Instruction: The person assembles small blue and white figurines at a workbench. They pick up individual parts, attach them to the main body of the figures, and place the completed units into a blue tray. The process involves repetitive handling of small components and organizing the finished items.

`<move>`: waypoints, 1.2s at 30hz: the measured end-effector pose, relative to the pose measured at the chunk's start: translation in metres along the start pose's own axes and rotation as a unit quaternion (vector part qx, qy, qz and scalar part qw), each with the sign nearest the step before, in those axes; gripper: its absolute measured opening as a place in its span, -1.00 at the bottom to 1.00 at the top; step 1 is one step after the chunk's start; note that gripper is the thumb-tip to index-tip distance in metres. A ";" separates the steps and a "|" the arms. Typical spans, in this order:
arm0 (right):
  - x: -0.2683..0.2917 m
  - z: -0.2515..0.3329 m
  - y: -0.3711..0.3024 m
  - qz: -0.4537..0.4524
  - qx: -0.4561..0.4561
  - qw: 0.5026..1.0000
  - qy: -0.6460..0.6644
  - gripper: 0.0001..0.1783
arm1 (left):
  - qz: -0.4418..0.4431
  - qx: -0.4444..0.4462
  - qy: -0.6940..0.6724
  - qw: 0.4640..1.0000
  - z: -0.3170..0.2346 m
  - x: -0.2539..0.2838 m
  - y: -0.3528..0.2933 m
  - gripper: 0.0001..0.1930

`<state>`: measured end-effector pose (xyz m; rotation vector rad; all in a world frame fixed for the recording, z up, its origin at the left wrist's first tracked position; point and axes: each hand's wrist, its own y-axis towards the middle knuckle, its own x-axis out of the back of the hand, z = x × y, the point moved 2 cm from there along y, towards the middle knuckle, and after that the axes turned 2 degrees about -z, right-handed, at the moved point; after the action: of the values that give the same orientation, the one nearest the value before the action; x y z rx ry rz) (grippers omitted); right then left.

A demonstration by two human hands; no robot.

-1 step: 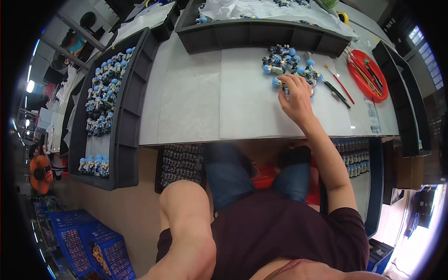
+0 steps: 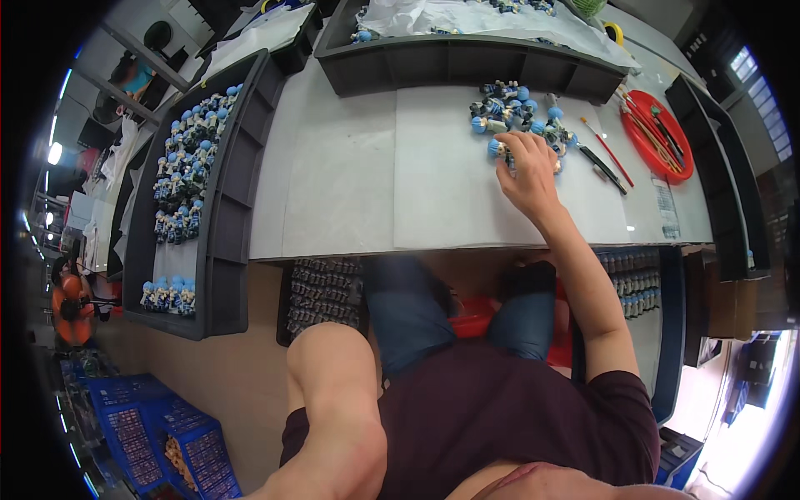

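My right hand (image 2: 528, 171) is on the white work surface at the near side of a loose heap of small figurines (image 2: 507, 106) with blue heads and dark-and-white bodies. Its fingers curl down, with the body of one figurine (image 2: 495, 148) between thumb and index finger; that figurine's blue head sticks out to the left. Part of what lies beneath the palm is hidden. Of my left arm (image 2: 337, 408), only the bent part shows at the lower left; the left hand is out of view.
Right of the heap lie a red thin brush (image 2: 607, 140), a black pen-like tool (image 2: 602, 169) and a red oval dish (image 2: 682, 167) with brushes. A grey crate (image 2: 467, 62) stands behind. Another grey crate (image 2: 237, 179) on the left holds rows of figurines.
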<state>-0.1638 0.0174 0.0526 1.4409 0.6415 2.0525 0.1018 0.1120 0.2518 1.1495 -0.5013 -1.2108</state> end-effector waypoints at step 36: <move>-0.014 0.040 -0.047 0.030 -0.085 0.966 0.241 -0.59 | 0.068 -0.038 0.026 0.997 0.012 -0.006 0.006 -0.33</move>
<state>-0.1143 0.0452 0.0245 0.8747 0.5932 2.4636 0.0924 0.1118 0.2638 1.0624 -0.4837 -1.0710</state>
